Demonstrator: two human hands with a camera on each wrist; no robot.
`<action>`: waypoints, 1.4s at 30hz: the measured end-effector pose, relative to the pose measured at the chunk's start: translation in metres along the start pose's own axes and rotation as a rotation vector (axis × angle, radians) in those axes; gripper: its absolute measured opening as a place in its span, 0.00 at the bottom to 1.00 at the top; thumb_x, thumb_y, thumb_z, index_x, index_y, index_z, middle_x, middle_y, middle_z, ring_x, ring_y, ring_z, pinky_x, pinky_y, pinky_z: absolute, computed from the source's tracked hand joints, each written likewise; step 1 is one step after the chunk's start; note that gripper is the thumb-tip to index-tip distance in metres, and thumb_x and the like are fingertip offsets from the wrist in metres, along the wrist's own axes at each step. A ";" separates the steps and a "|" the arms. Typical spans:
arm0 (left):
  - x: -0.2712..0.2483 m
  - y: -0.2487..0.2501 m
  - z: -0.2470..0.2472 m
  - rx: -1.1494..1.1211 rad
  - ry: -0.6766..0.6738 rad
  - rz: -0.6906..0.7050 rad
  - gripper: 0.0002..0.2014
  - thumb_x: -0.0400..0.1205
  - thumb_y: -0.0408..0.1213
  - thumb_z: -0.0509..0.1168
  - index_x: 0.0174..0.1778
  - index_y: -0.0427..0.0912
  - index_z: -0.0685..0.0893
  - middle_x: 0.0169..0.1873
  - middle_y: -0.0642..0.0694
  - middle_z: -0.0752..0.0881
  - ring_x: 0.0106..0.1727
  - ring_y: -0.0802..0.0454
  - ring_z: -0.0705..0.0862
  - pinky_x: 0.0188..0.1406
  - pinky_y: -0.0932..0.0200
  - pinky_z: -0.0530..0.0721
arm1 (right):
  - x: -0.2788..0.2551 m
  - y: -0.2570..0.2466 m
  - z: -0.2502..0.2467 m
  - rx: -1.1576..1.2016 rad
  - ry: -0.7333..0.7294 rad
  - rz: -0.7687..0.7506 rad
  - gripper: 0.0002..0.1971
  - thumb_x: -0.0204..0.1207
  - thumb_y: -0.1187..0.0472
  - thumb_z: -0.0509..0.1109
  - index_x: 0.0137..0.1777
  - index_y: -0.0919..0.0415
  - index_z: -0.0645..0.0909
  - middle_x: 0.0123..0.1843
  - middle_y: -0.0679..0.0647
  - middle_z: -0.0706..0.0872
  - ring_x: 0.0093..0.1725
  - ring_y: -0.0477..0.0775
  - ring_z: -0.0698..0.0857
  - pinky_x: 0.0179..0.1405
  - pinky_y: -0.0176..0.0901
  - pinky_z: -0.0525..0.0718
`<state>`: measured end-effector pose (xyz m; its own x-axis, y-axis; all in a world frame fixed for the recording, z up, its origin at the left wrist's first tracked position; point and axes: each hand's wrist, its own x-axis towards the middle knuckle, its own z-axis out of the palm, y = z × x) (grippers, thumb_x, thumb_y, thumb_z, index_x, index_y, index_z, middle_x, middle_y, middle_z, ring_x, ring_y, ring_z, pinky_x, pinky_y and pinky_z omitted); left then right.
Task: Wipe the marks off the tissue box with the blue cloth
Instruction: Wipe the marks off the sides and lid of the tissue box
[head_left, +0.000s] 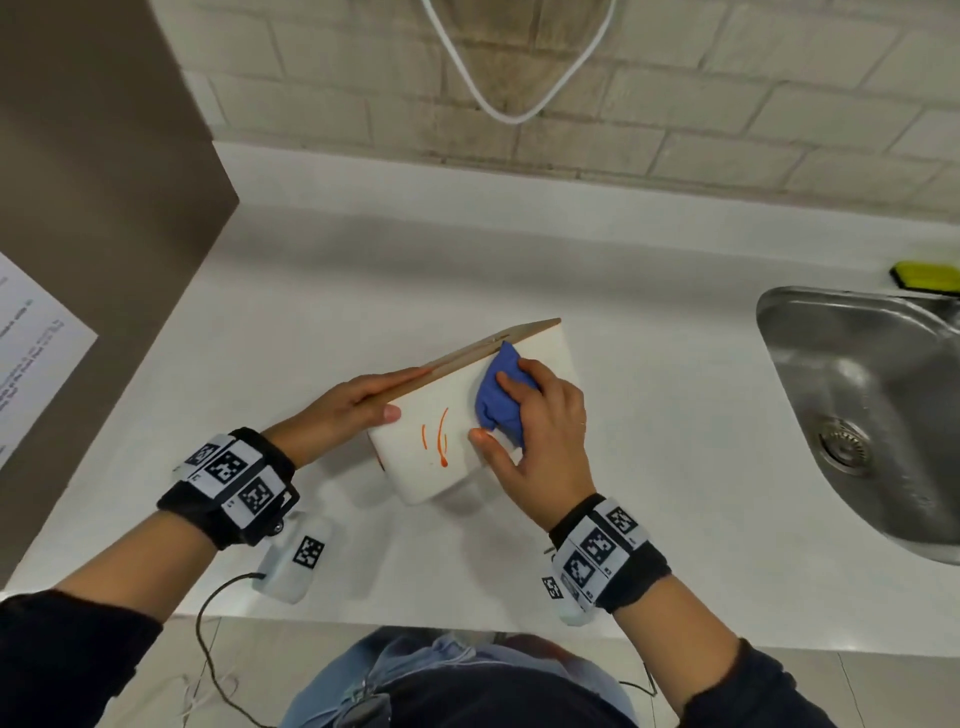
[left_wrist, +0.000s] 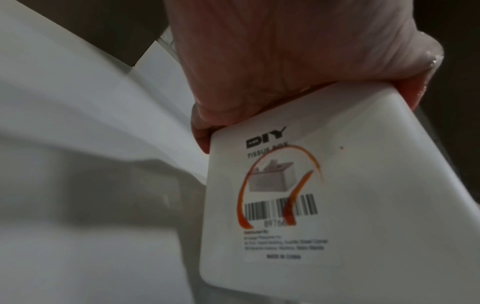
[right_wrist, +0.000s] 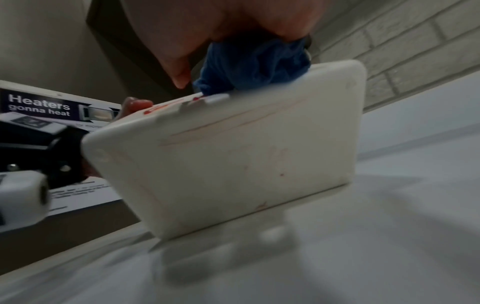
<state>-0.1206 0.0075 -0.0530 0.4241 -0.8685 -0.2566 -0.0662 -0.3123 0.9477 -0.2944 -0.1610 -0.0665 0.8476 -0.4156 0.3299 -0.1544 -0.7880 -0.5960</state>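
A kitchen: white countertop (head_left: 519, 270), steel sink (head_left: 852, 374), brick-tile backsplash (head_left: 675, 104), yellow sponge (head_left: 927, 274), microwave notice (right_wrist: 39, 107).

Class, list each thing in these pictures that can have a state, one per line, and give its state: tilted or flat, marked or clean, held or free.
tissue box: tipped on the counter, orange marks on its upward face and on the labelled face.
blue cloth: bunched, pressed on the box.
left hand: grips the box's wooden-edged end.
right hand: grips the cloth.
sink: no items visible inside.
yellow sponge: lying behind the sink, untouched.
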 end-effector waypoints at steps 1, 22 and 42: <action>0.000 -0.001 0.000 -0.008 0.010 -0.001 0.25 0.65 0.53 0.64 0.60 0.73 0.78 0.63 0.75 0.78 0.68 0.69 0.74 0.60 0.77 0.72 | -0.001 -0.003 0.004 -0.019 0.004 -0.012 0.24 0.74 0.45 0.63 0.68 0.54 0.70 0.71 0.58 0.72 0.64 0.55 0.66 0.65 0.49 0.67; 0.000 -0.003 0.000 -0.032 0.046 -0.015 0.21 0.69 0.62 0.61 0.60 0.76 0.76 0.61 0.81 0.77 0.70 0.73 0.70 0.67 0.72 0.66 | -0.007 0.000 0.000 -0.095 -0.363 -0.630 0.14 0.83 0.55 0.56 0.54 0.56 0.83 0.57 0.56 0.85 0.48 0.56 0.75 0.49 0.45 0.72; -0.008 -0.003 0.009 -0.069 0.050 0.054 0.25 0.71 0.54 0.60 0.68 0.63 0.73 0.65 0.77 0.75 0.70 0.72 0.71 0.61 0.81 0.68 | 0.037 0.021 0.000 0.250 0.295 0.126 0.21 0.79 0.54 0.50 0.54 0.68 0.80 0.57 0.64 0.79 0.54 0.55 0.72 0.57 0.41 0.68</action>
<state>-0.1321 0.0115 -0.0555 0.4666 -0.8622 -0.1970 -0.0280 -0.2370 0.9711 -0.2659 -0.1931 -0.0666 0.6426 -0.6429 0.4170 -0.0886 -0.6029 -0.7929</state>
